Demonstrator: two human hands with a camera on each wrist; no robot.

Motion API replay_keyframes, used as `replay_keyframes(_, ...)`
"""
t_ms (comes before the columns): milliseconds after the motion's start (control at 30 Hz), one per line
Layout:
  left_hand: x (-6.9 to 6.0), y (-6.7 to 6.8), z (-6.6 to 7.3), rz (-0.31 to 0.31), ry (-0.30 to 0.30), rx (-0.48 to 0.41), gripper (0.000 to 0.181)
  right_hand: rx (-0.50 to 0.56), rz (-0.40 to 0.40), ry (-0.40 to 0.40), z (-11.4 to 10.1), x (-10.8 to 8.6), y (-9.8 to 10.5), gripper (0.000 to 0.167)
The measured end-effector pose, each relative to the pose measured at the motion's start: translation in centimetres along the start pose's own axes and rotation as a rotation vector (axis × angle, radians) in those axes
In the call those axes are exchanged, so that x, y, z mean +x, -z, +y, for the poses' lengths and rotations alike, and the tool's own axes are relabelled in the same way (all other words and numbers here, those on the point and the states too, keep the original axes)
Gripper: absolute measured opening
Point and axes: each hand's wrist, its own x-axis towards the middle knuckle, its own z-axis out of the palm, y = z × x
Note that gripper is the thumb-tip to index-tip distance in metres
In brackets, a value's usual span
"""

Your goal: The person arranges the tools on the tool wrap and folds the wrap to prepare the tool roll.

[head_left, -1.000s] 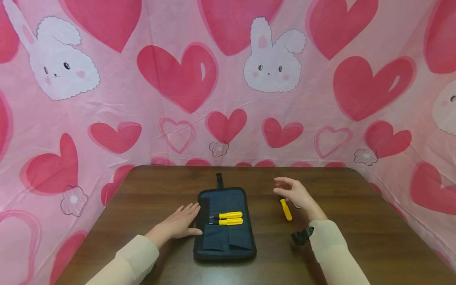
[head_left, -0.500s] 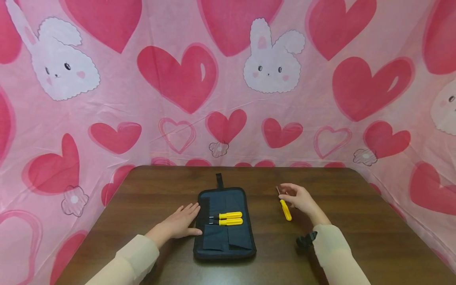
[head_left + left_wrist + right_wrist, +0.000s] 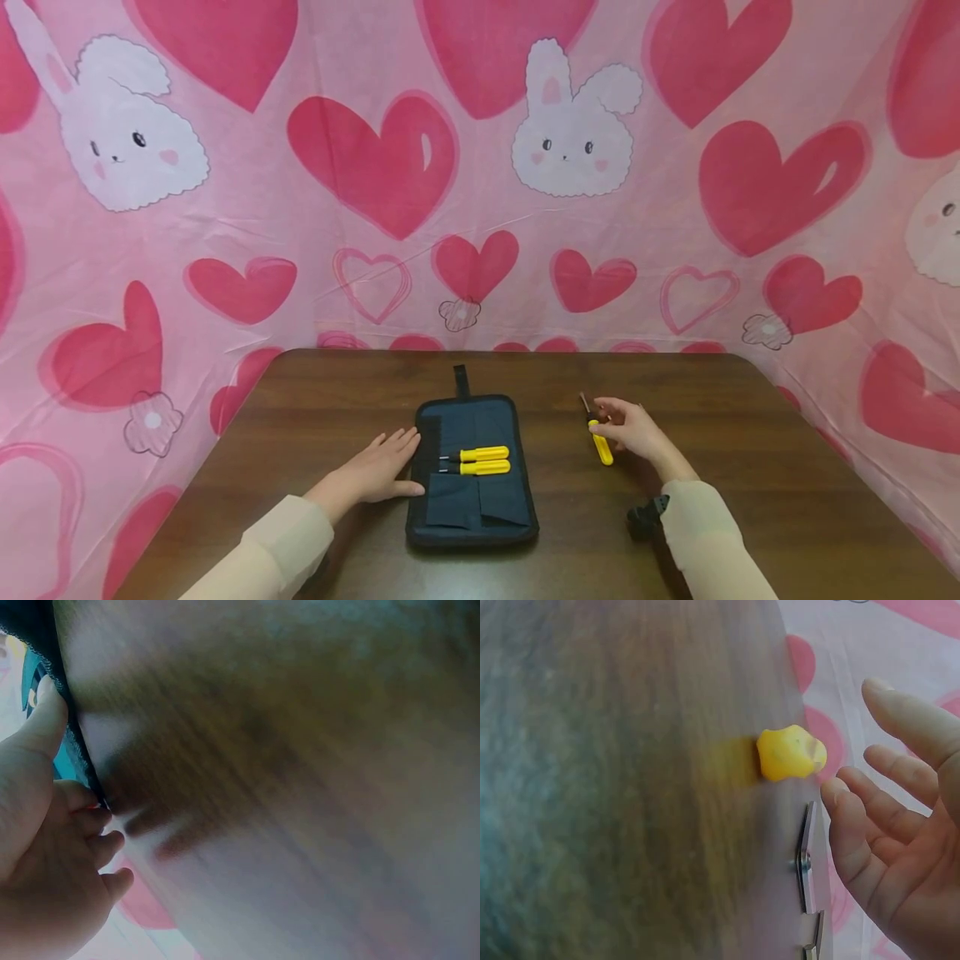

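Observation:
A dark blue tool pouch [image 3: 480, 533] with black edging lies unfolded on the table. Two yellow-handled screwdrivers [image 3: 484, 454] lie across it. My left hand [image 3: 378, 467] rests flat on the pouch's left edge, fingers extended; the left wrist view shows the thumb [image 3: 46, 712] over the border. To the right, a third yellow-handled screwdriver [image 3: 602, 446] lies on the table, its tip pointing away from me. My right hand [image 3: 632, 429] hovers at its handle with thumb and fingers apart. In the right wrist view the handle end [image 3: 789, 754] sits just beyond the parted fingers, not visibly gripped.
Metal pieces [image 3: 807, 859] lie near the right hand, of a kind I cannot tell; the hand hides them in the head view. A black strap [image 3: 461, 381] sticks out from the pouch's far end. A patterned pink cloth [image 3: 480, 208] surrounds the brown table [image 3: 360, 550].
My right hand has come down and slightly towards me, from above the loose screwdriver's tip end to its handle. The left hand and the pouch have stayed put.

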Motion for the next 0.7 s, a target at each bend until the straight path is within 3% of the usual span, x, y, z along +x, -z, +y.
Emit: replay_keyframes(700,-0.1,0.0,0.0,0.012,-0.015,-0.002,0.083,-0.078,-0.033,-0.052,0.3,-0.1,-1.1,0.057)
